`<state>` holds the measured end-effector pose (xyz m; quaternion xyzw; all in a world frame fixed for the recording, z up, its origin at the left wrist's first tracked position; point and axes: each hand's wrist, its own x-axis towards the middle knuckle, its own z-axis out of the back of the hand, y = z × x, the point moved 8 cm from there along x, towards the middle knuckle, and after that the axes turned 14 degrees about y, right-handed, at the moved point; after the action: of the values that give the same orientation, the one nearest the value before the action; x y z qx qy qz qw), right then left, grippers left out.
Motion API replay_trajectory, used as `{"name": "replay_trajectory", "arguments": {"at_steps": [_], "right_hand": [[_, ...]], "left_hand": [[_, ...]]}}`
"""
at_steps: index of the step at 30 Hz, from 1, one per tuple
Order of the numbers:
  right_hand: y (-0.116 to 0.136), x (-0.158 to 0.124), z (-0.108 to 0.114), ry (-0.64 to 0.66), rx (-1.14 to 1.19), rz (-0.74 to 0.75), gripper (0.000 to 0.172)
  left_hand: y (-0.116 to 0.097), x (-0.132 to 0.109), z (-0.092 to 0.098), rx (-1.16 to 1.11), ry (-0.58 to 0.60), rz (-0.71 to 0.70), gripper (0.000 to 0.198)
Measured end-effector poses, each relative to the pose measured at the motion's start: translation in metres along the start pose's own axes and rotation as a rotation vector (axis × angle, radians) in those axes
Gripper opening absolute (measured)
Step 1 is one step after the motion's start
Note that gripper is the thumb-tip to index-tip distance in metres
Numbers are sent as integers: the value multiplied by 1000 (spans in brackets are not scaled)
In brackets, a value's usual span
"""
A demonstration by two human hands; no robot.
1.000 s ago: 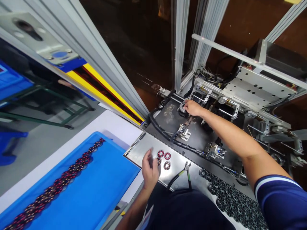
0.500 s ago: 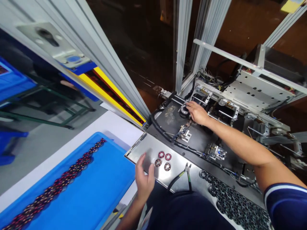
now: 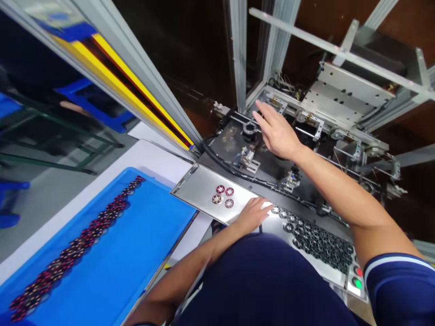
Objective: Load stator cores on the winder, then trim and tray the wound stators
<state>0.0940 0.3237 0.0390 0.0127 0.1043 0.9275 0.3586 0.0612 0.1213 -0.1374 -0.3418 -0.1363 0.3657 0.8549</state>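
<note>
My right hand (image 3: 277, 133) is raised over the machine bed with its fingers stretched out and nothing in them. Just left of it, a round black fixture (image 3: 249, 129) carries a ring-shaped part with a pale top. My left hand (image 3: 254, 213) hovers low over the metal ledge (image 3: 200, 188), fingers extended toward the nearest black ring-shaped parts (image 3: 283, 213). Beneath that hand the cutting pliers are mostly covered; only a bit of dark handle (image 3: 260, 228) shows. Several small red-and-brown slotted rings (image 3: 229, 203) lie on the ledge to its left.
A blue tray (image 3: 136, 244) at the left holds a long row of overlapping slotted rings (image 3: 81, 244). Aluminium posts (image 3: 238, 59) and a yellow-edged strip (image 3: 142, 99) frame the machine. Green (image 3: 356, 283) and red (image 3: 359, 271) buttons sit at the ledge's right end.
My right hand has lifted off the ring on the fixture and moved away from it. My left hand has swung right, from beside the slotted rings to over the pliers. The view has shifted.
</note>
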Motion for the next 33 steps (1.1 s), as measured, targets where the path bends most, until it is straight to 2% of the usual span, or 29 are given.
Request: {"name": "replay_trajectory", "arguments": {"at_steps": [2,3,5,8,10,12,15,18,21,23,25,27,30,33], "right_hand": [[31,-61,26,-187,35,69,58],[45,-95,31,-240,56,88,60],[70,-158,25,-283,103,77,68],[85,-233,-8,-338,195,-25,73],[86,-266,-36,-371,267,-117,64],[83,-287,-64,-365,347,-202,51],[82,-299,-96,-308,436,-254,37],[86,-298,-102,-277,479,-231,39],[95,-290,-86,-275,522,-176,51],[104,-283,-67,-296,558,-115,47],[114,-280,-49,-358,570,-61,38],[122,-280,-34,-462,541,-46,36],[130,-283,-24,-595,473,-72,45],[132,-282,-20,-605,484,-46,49]], "left_hand": [[2,7,-16,-5,63,-2,36],[2,9,-21,-5,89,-4,36],[0,12,-27,-4,130,-13,35],[-4,14,-32,-21,161,-13,36],[-6,17,-35,-53,162,6,30],[-7,19,-37,-104,156,31,17],[-14,21,-32,-218,151,52,3],[-32,16,-10,-384,171,39,13],[-64,4,23,-567,192,-4,23],[-86,-6,43,-670,186,-32,27],[-103,-15,56,-760,148,-45,31],[-113,-20,59,-847,81,-48,38],[-115,-25,54,-953,-39,-35,47],[-108,-29,52,-995,-152,-4,44]]}}
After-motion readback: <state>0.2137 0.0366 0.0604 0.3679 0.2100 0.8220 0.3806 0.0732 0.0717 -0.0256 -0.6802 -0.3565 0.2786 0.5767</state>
